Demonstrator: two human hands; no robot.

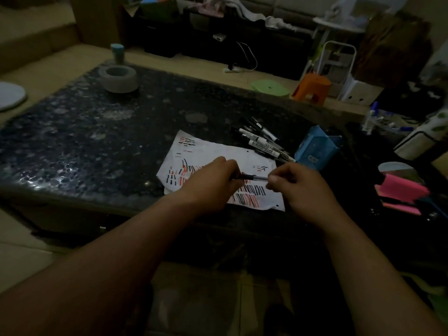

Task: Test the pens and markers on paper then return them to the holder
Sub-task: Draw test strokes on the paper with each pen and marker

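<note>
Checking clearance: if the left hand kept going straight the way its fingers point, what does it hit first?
Most likely the right hand. The left hand points rightward along the pen, whose other end the right hand pinches, above the paper.

The desk (pixel 84 141) is dark, nearly black, with a shiny speckled pebble pattern all over it. The paper (pixel 218 149) is white and covered in rows of short black and red-orange strokes, plus a few small clusters up in the corner. The loose pens (pixel 261 139) are mostly black with white labelled barrels. The holder (pixel 317 146) is light blue. The one pen (pixel 254 177) over the paper is dark at one end and pale, clear-ish at the other. Off to the side there's a hot pink pad (pixel 402 192), an orange stool (pixel 312 88), a light green lid (pixel 270 88) and a plain grey bowl (pixel 120 78).
</note>
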